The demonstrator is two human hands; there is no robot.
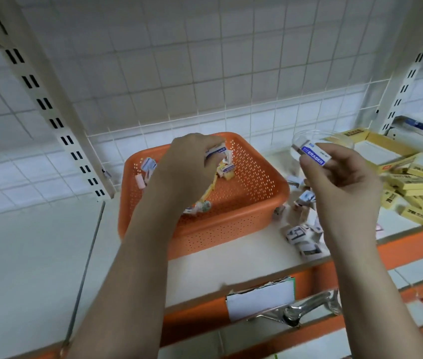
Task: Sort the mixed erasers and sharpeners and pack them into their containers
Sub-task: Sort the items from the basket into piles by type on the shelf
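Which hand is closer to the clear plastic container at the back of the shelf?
Right. The right hand, pinching a blue eraser, is just in front of the clear container. The left hand is over the orange basket, well to its left.

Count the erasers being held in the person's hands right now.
2: a blue-and-white eraser pinched in the right hand, another eraser gripped in the left hand over the orange basket; more could be hidden.

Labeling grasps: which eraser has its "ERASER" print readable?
The one pinched by the right hand: eraser, blue sleeve facing the camera. The left hand's eraser is mostly hidden.
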